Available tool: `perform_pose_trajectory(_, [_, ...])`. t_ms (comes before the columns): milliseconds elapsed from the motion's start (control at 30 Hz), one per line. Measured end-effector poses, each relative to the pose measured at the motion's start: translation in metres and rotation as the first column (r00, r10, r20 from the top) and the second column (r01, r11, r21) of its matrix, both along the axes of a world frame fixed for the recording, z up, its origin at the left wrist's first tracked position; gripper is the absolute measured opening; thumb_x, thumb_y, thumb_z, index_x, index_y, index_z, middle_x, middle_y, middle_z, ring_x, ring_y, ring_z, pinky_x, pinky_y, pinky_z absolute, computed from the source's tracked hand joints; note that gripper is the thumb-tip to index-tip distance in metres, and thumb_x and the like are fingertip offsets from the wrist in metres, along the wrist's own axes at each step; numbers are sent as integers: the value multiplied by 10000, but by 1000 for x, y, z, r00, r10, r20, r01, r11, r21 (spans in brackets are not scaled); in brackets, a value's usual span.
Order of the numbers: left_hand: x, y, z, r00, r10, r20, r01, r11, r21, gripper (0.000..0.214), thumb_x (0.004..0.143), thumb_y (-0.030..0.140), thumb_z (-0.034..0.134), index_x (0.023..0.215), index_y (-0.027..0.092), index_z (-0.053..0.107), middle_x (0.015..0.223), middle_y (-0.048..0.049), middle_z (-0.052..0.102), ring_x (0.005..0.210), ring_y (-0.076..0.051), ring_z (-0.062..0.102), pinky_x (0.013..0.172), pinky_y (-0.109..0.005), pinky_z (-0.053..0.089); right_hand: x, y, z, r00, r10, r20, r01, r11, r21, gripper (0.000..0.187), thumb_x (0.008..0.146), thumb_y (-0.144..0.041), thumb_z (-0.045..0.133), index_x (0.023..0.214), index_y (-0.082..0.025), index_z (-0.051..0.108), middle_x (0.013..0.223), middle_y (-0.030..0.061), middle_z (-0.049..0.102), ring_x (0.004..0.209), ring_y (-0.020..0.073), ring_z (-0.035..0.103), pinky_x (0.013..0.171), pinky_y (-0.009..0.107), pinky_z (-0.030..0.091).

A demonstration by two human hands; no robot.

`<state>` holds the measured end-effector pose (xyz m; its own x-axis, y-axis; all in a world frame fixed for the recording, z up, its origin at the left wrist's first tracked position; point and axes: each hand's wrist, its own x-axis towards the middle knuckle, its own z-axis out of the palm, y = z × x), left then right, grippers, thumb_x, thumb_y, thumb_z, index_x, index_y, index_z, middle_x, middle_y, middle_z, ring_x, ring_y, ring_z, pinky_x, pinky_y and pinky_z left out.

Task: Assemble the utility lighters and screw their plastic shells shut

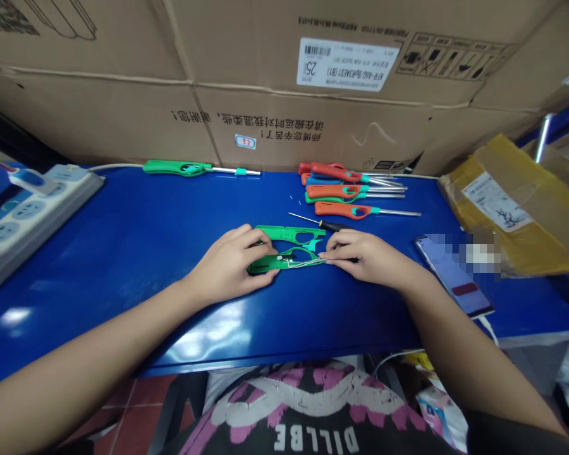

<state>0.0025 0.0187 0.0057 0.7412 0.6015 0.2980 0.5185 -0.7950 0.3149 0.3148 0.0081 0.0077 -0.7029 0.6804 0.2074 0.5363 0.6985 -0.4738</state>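
Note:
A green lighter shell lies opened in two halves in the middle of the blue table. My left hand is closed on the near half, which shows wires and small parts inside. The empty far half lies just beyond it. My right hand pinches the near half's right tip, where a thin metal tube and wires stick out. A small black-handled screwdriver lies just behind my right hand.
A pile of orange, red and green long-nosed lighters lies at the back right. One whole green lighter lies at the back left. A power strip is at the left, a phone and a taped parcel at the right, cardboard boxes behind.

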Motion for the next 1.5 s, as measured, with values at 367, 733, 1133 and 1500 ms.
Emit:
perform_pose_trajectory(367, [7,-2,-7,999,17,47,-19,999,40,246,1014,301,555,1085,182,758,1025,-95,708,892,-210,594,805,-358,497,-16,-12,7,998,-62,22,60,996,72,210,956,-281,634,1151,-232,695,1097,69,700,1005,206,668,872,369,549])
perform_pose_trajectory(733, [21,-18,-7,930,103,352,-74,993,-95,146,980,233,612,990,144,726,813,-31,741,615,-103,607,614,-230,493,-39,-20,-6,980,-170,102,159,981,107,164,969,-323,622,1086,-228,687,1085,42,707,889,175,694,657,273,478])
perform_pose_trajectory(1133, [26,-22,-11,892,123,435,-66,988,-142,98,954,203,663,994,144,729,901,-23,777,625,-69,627,625,-170,509,-46,-24,-5,973,-204,109,207,978,-21,118,961,-189,590,1068,-229,617,1096,31,706,970,192,686,755,287,473])
perform_pose_trajectory(1500, [29,-21,-11,863,174,474,-92,977,-192,92,934,199,686,961,134,745,820,-12,767,547,-53,585,565,-155,478,-48,-27,-4,971,-205,125,204,979,20,78,956,-232,589,1028,-211,609,1034,35,706,920,192,687,694,284,450])
